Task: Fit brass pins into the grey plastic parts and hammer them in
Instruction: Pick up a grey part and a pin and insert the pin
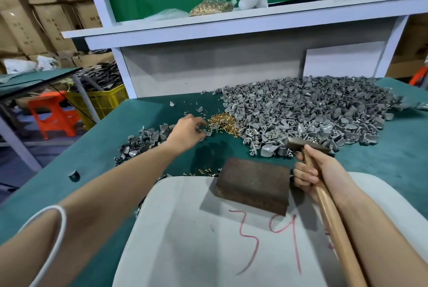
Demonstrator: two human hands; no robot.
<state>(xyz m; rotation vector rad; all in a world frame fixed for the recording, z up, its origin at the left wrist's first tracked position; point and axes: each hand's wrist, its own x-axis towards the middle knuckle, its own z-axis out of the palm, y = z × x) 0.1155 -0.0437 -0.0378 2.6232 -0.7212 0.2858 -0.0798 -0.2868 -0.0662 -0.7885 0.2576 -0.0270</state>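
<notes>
While your right hand (311, 172) clenches the wooden-handled hammer (328, 212), cut off below the grip, your left hand (188, 132) covers the brass pin heap (222, 122); its hold cannot be told.

Green table (393, 147): lg grey parts heap (312, 106) far R, sm heap (141, 140) L, brass pins (222, 121) ctr, white tray (185, 228) near.

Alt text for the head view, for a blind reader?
The left hand reaches to a heap of brass pins on the green bench while the right hand grips a hammer beside a rusty block, with grey plastic parts piled beyond.
</notes>
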